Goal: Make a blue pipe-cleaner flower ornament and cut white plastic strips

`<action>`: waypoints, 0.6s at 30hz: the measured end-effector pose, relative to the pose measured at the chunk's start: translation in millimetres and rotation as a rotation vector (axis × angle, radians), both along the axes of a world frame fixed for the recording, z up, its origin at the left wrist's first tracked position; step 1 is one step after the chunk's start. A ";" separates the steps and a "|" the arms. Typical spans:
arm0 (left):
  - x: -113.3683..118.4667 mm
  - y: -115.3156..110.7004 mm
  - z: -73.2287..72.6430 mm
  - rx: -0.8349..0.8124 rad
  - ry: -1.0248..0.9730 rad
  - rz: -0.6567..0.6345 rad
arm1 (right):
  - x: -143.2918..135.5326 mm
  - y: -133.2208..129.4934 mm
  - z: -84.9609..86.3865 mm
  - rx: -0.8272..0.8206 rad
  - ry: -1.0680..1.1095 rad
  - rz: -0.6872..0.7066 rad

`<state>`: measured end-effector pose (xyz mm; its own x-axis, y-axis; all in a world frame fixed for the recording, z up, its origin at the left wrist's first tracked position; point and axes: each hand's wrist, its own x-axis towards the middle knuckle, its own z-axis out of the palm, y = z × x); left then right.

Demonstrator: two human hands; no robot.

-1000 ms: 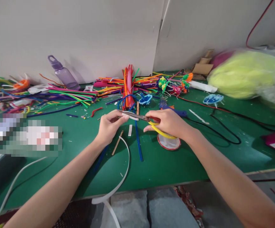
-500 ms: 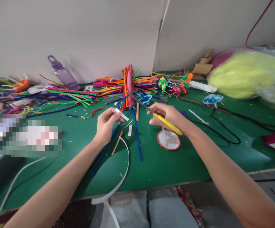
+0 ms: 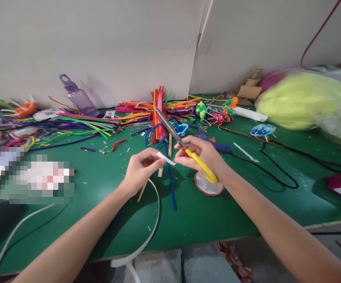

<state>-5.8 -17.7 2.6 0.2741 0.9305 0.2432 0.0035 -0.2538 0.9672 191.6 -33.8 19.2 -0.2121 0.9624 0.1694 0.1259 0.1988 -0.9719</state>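
A short white strip is pinched between the thumb and fingers of my left hand. My right hand holds yellow-handled scissors, their dark blades pointing up and away to the left; its fingertips are close to the strip's right end. Under the strip lies another small white piece. A long white band curves from beside my left hand over the table's front edge. Blue pipe cleaners and a thin wooden stick lie nearby. Below my right hand is a white disc with a red rim.
Colourful pipe cleaners spread along the back of the green table. A purple bottle leans at the wall. On the right are a blue glue gun with its black cable, a blue spotted piece, and bagged yellow material.
My left hand has moved right with the white strip, and my right hand has come slightly left with the scissors. The two hands are closer together. The view has shifted slightly.
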 end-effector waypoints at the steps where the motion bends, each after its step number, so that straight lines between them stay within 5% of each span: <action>1: 0.5 -1.0 0.0 0.001 -0.003 -0.010 | -2.4 -0.7 -1.5 -0.003 -0.013 0.014; 18: 1.3 -6.0 1.7 0.056 0.149 -0.100 | -11.5 -8.3 -5.9 0.062 -0.101 0.013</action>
<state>-4.5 -23.7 4.3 0.4015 0.8828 0.2437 0.1181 -0.3138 0.9421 180.1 -42.1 13.3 -0.2440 0.9477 0.2058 0.2198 0.2607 -0.9401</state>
